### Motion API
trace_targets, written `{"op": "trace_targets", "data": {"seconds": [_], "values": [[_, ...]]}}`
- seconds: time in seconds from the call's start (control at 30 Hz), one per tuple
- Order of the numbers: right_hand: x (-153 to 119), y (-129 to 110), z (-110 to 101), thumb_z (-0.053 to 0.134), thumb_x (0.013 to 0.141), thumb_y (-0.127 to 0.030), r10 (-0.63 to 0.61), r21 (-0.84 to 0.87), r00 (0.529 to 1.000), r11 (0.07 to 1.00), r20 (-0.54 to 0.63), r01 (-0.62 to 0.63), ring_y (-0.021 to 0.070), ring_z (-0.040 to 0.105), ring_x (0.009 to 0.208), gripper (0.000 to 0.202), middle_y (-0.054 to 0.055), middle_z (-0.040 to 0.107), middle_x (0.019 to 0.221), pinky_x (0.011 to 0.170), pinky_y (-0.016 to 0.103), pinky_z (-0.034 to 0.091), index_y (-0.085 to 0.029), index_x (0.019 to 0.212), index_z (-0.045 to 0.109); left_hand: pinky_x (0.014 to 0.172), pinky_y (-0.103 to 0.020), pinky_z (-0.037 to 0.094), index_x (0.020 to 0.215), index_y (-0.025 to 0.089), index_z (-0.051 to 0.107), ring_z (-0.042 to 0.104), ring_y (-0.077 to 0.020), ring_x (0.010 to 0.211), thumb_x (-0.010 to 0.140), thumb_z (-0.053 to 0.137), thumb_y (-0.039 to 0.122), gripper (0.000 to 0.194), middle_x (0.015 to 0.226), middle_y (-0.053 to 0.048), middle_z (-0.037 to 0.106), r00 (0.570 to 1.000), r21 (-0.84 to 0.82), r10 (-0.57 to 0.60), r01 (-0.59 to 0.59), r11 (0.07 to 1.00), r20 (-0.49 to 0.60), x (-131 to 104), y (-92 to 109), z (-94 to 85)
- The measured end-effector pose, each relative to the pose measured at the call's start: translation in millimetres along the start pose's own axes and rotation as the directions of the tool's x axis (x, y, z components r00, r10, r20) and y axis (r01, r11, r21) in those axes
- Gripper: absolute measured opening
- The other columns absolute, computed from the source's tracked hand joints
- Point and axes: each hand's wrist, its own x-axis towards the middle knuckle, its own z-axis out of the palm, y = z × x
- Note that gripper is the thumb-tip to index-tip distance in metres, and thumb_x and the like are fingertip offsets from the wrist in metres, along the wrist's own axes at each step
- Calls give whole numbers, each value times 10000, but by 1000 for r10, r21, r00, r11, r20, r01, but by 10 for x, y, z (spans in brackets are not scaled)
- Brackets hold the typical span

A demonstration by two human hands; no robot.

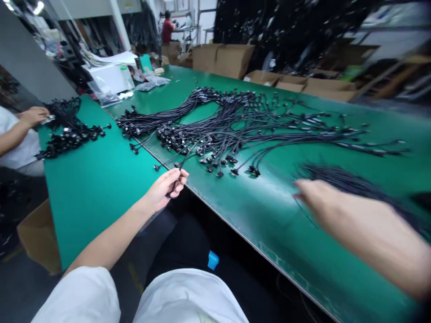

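Observation:
My left hand (167, 186) is closed around a black cable (184, 162) at the near edge of the green table. The cable's ends fan out towards a large heap of black cables (229, 119) with dark, flanged connectors. To the right, my right hand (316, 195) is blurred by motion over the table. Its fingertips look pinched together, and a thin black strip (305, 213) trails down from them. Just behind that hand lies a bundle of thin black strips (346, 177), partly covered by the hand and forearm.
A co-worker's hand (33, 115) is at a second cable pile (69, 130) on the left side table (90, 193). A white box (114, 78) and plastic bags (151, 83) stand at the back. Cardboard boxes (222, 60) line the far edge.

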Motion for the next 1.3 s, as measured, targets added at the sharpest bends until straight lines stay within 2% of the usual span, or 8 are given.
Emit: {"op": "trace_targets", "data": {"seconds": [0.23, 0.47, 0.6, 0.73, 1.0, 1.1, 1.2, 1.3], "values": [[-236, -936, 32, 424, 931, -153, 65, -190, 913, 982, 403, 14, 110, 539, 540, 194, 6, 581, 699, 480, 260, 228, -182, 791, 555, 726, -256, 462, 967, 174, 660, 575, -147, 783, 935, 492, 383, 270, 866, -53, 630, 896, 549, 138, -373, 748, 421, -235, -393, 742], [-203, -304, -62, 454, 955, -471, 332, -293, 917, 920, 222, -262, 158, 600, 735, 331, 50, 655, 916, 502, 245, 227, -183, 959, 619, 514, -213, 374, 998, 125, 668, 322, -72, 448, 934, 519, 389, 310, 483, 79, 343, 795, 358, -218, 1, 934, 567, -461, -384, 647], [-622, 32, 118, 418, 979, -426, 213, -79, 963, 976, 165, -202, 152, 618, 794, 326, 52, 663, 977, 615, 240, 378, -186, 1119, 590, 426, -141, 343, 960, 102, 688, 179, -36, 377, 913, 559, 275, 221, 462, 110, 235, 918, -144, -50, 115, 983, 393, -450, -111, 434], [-879, -137, 307, 361, 993, -238, 61, -173, 995, 984, 79, -47, 139, 551, 626, 282, 43, 625, 790, 582, 265, 346, -146, 1100, 606, 549, -116, 443, 1159, 140, 637, 432, -27, 499, 887, 579, 197, 284, 629, 52, 484, 989, -313, 42, 4, 950, 142, -357, -39, 494], [-770, -847, 173, 379, 973, -199, -114, 109, 965, 990, 238, 90, 115, 484, 550, 294, 14, 561, 654, 574, 272, 303, -161, 767, 584, 489, -184, 403, 1168, 141, 639, 523, -71, 533, 876, 614, 366, 369, 768, -26, 636, 974, 143, 14, -47, 989, 225, -126, -494, 787], [-664, -878, 190, 412, 971, -232, -117, 260, 934, 965, 337, 26, 111, 512, 577, 271, 17, 601, 694, 572, 248, 319, -163, 773, 584, 816, -280, 488, 1111, 160, 675, 631, -197, 952, 896, 585, 380, 321, 1072, -110, 675, 915, 375, 23, -188, 908, 403, -229, -552, 918], [-564, -789, 254, 398, 982, -251, 7, 274, 973, 959, 230, -72, 124, 549, 648, 268, 33, 630, 761, 602, 245, 350, -163, 846, 612, 974, -327, 405, 1051, 174, 686, 590, -222, 1052, 928, 529, 358, 271, 1100, -102, 675, 806, 543, -83, -314, 779, 586, -363, -570, 1029], [-507, -665, 362, 453, 969, -342, 161, 356, 985, 919, 57, -171, 134, 558, 730, 257, 39, 612, 808, 669, 246, 399, -171, 850, 603, 778, -284, 433, 973, 173, 656, 568, -155, 731, 942, 504, 365, 247, 763, -31, 645, 807, 569, -144, -266, 778, 573, -418, -602, 1078]]}}
